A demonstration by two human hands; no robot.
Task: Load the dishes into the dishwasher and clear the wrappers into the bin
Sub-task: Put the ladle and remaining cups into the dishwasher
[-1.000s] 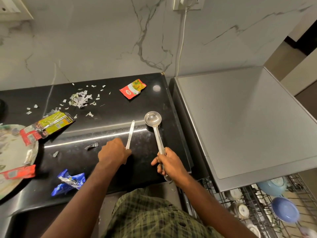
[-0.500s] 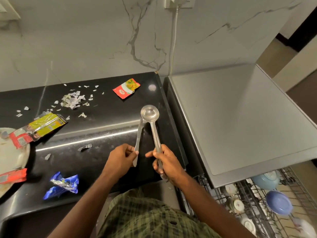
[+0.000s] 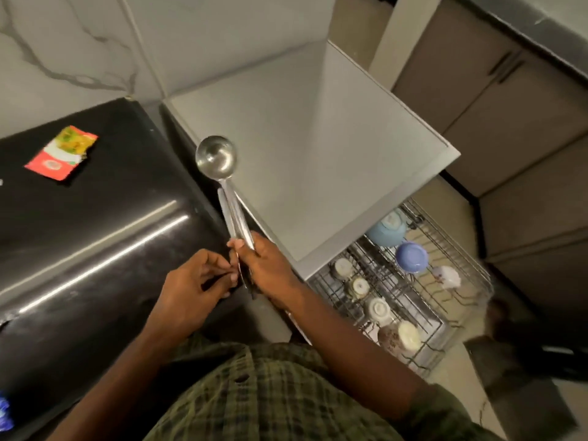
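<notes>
The right hand [image 3: 269,265] has its fingers curled tight around the handle of a shiny metal ladle [image 3: 222,173]. A flat metal knife [image 3: 226,214] lies along the ladle's handle, and the same hand grips both together. The ladle's round bowl points up and away from the person, above the gap between the black counter [image 3: 95,233] and the grey top of the dishwasher [image 3: 286,148]. The left hand [image 3: 194,288] is just beside the right hand, with its fingers bent and its fingertips [image 3: 234,276] at the bottom end of the two handles. It is hard to tell if these fingers pinch the handles or only touch them, as the picture is a bit blurry there. A red, green and yellow wrapper [image 3: 62,152] lies flat on the counter, well apart from the hands. A bit of a blue wrapper [image 3: 4,415] peeks in at the left edge. To the right, low down, the wire rack [image 3: 451,294] is pulled out. In it sit a light blue cup [image 3: 386,232], a purple-blue bowl [image 3: 412,257] and some white cups [image 3: 378,310], all turned bottom up. The person wears a green checked shirt [image 3: 286,393].
</notes>
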